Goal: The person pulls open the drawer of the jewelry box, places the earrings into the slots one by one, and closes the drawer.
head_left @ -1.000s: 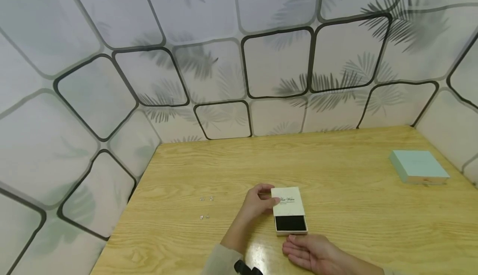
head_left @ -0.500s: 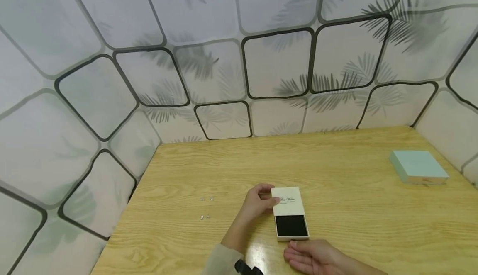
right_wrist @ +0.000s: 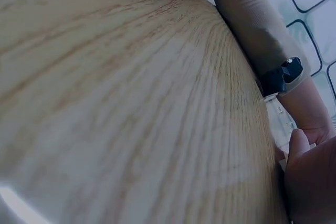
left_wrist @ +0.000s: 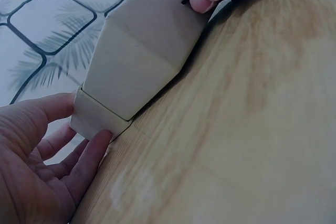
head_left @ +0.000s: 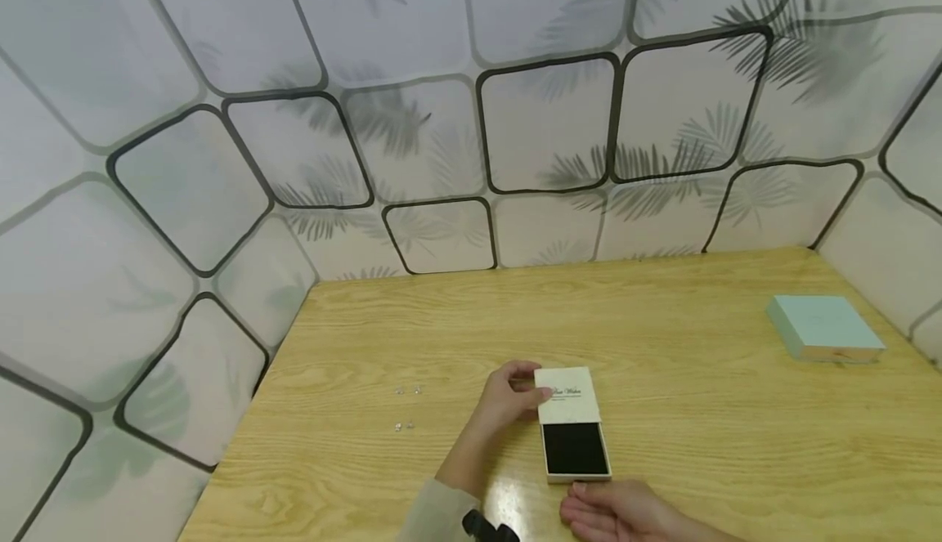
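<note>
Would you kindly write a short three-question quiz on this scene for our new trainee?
1. True or false: the left hand holds the white cover.
2. Which colour fills the exposed part of the tray? A) red B) black C) green
3. How many small shiny pieces lie on the table, to the left of the hands?

Key: 1. True. 2. B. 3. Four.

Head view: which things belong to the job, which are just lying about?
In the job:
Cream cover, gripped by left hand
Black-lined tray, partly out, right hand at its near end

Apparently lying about:
Mint box, far right
Small clear pieces, left; untouched, role uncertain
</note>
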Demonstrator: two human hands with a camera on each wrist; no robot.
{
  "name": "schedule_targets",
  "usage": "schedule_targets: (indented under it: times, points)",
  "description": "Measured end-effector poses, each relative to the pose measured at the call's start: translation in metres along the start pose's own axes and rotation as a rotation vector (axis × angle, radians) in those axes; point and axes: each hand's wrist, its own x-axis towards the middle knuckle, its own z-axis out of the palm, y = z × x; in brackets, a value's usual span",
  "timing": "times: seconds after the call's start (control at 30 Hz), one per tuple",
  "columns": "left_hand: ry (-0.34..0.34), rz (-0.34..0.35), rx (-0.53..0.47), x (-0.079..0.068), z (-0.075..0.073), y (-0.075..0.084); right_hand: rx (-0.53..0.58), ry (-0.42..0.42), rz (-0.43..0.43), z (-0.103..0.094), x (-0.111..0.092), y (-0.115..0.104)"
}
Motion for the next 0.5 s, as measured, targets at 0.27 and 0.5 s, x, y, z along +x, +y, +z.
schedule_targets:
  times: [0.27, 0.5]
  points:
    - [0.010, -0.011, 0.002, 0.0013, -0.0001, -0.0011, -0.034, 0.008, -0.048, -0.0003, -0.0019, 0.0040]
    - [0.008, -0.009, -0.004, 0.0023, -0.0007, -0.0028, -0.062, -0.007, -0.066, -0.0005, -0.0031, 0.0046]
